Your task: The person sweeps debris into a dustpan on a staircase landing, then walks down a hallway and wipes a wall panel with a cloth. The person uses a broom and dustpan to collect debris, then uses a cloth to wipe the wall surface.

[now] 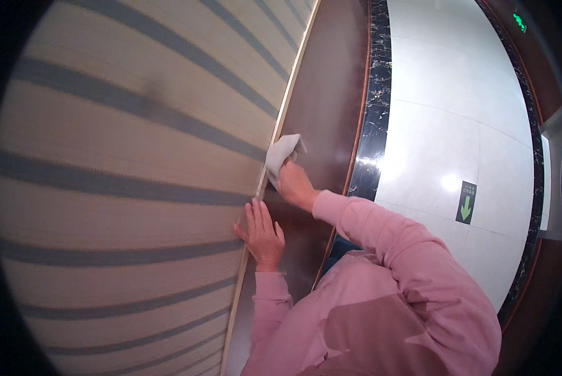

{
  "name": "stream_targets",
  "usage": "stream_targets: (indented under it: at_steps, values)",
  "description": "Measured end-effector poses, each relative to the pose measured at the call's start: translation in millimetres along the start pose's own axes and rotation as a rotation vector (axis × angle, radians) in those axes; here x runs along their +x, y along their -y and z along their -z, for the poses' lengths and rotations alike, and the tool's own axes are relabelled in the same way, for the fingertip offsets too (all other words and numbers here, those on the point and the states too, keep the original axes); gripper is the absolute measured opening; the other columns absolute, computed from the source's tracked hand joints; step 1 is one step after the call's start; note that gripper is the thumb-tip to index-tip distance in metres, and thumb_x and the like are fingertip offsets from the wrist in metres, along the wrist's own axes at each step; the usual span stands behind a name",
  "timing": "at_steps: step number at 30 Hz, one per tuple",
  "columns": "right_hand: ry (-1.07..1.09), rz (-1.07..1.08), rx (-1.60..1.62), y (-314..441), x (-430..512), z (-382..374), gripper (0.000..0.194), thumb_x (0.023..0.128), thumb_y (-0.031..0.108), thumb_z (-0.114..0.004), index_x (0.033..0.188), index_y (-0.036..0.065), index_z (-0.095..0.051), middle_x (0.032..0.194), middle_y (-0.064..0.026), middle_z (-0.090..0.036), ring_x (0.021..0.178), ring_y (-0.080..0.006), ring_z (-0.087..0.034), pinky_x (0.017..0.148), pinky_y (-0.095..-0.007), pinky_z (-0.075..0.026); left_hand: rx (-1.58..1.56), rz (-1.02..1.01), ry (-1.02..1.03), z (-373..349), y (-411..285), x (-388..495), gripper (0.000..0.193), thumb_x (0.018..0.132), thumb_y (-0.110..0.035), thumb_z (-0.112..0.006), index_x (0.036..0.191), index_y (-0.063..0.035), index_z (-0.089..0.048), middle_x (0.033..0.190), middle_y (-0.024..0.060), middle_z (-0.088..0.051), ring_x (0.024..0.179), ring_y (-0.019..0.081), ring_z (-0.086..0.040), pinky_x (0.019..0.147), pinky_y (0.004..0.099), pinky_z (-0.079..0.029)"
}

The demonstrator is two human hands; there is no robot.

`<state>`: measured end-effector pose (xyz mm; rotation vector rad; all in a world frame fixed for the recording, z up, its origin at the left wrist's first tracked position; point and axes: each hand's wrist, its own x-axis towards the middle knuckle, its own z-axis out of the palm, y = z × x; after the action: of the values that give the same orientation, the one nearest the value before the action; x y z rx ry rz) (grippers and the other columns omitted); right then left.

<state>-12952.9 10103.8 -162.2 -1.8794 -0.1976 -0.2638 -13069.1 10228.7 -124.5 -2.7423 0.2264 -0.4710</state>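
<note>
My right hand (294, 184) holds a folded pale cloth (281, 152) against the narrow light-coloured trim (294, 70) that runs along the wall. Below it, my left hand (263, 235) rests with spread fingers on the same trim and the edge of the striped wallcovering (121, 183); no object shows in it. The wallcovering has beige and grey bands. Dark brown wood panelling (330, 75) lies on the other side of the trim, under both hands. Part of the cloth is hidden behind my right fingers.
A black marbled border (375, 127) edges the glossy pale tiled floor (441, 84). On the floor is a dark sign with a green arrow (465, 203). A lit green sign (519, 21) shows at the upper right, near more dark panelling.
</note>
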Motion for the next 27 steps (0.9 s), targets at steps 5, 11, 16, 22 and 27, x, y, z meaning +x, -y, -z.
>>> stream_targets:
  at_steps: [5, 11, 16, 22, 27]
  values:
    - [0.19, 0.227, -0.059, -9, -17, 10, 0.04, 0.073, 0.005, -0.052, 0.112, -0.004, -0.05, 0.105, -0.0299, -0.051, 0.094, -0.0453, -0.051, 0.083, -0.0465, -0.045, -0.244, -0.053, -0.036, -6, -17, 20, 0.065, 0.077, -0.022, -0.06, 0.136, -0.0025, -0.039, 0.144, 0.0143, -0.037, 0.136, 0.0286, -0.029, 0.11, 0.0554, -0.005]
    - [0.122, 0.185, -0.101, -35, 46, 35, 0.039, 0.074, 0.005, -0.053, 0.112, -0.003, -0.05, 0.105, -0.0293, -0.05, 0.094, -0.0456, -0.052, 0.082, -0.047, -0.045, -0.422, -0.13, -0.152, -6, -32, 71, 0.059, 0.078, -0.014, -0.058, 0.131, 0.0052, -0.041, 0.138, 0.0227, -0.041, 0.131, 0.0371, -0.036, 0.107, 0.0506, -0.026]
    - [0.117, 0.108, -0.199, -50, 104, 74, 0.041, 0.075, 0.002, -0.05, 0.116, -0.001, -0.047, 0.106, -0.0281, -0.049, 0.098, -0.0463, -0.049, 0.086, -0.0473, -0.043, -0.563, -0.174, -0.111, -7, -53, 122, 0.056, 0.078, -0.01, -0.058, 0.13, 0.0058, -0.043, 0.136, 0.0236, -0.042, 0.13, 0.0374, -0.038, 0.108, 0.0492, -0.026]
    - [0.039, 0.101, -0.091, -68, 150, 91, 0.044, 0.075, 0.002, -0.048, 0.119, -0.001, -0.047, 0.115, -0.0292, -0.047, 0.105, -0.0474, -0.045, 0.091, -0.0464, -0.041, -0.609, -0.216, -0.117, -10, -70, 176, 0.045, 0.079, -0.009, -0.057, 0.122, 0.0043, -0.052, 0.126, 0.0204, -0.053, 0.121, 0.032, -0.049, 0.103, 0.044, -0.035]
    - [-0.105, 0.09, -0.136, -77, 183, 101, 0.031, 0.079, 0.006, -0.052, 0.109, 0.0, -0.051, 0.106, -0.0275, -0.05, 0.094, -0.0463, -0.05, 0.081, -0.0483, -0.044, -0.607, -0.297, -0.225, -28, -72, 194, 0.04, 0.078, -0.006, -0.055, 0.116, 0.0043, -0.056, 0.119, 0.0196, -0.057, 0.114, 0.0343, -0.054, 0.099, 0.0446, -0.04]
